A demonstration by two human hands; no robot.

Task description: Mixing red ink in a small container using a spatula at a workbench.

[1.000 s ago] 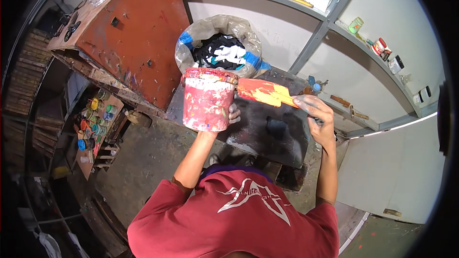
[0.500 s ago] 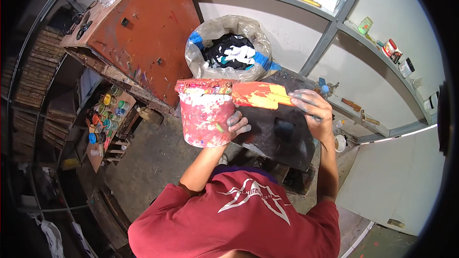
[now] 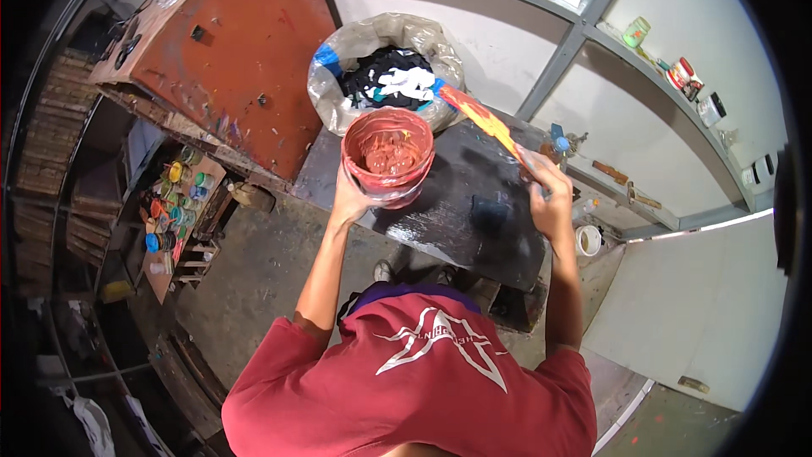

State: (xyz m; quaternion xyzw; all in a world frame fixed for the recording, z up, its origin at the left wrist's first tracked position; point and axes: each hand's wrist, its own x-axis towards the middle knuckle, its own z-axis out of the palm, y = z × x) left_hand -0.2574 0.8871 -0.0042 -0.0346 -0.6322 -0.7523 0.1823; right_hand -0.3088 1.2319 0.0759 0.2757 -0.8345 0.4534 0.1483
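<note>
My left hand grips a paint-smeared tub from its near left side. The tub tilts toward me, so the thick reddish-brown paint inside shows. Closed around the handle end of a flat paint paddle is my right hand. Red and yellow paint coats the paddle, which points up and left, apart from the tub. Both are above a black tabletop. The fingers behind the tub are partly hidden.
Behind the tub stands a clear plastic bag of rags. A reddish-brown cabinet is at the left, with a low shelf of small paint jars below it. To the right are a blue-capped bottle and a white bucket.
The tub has tipped from upright, opening toward me, and sits slightly lower. The paddle has left the tub's rim, swinging up and turning edge-on. The view has shifted slightly.
</note>
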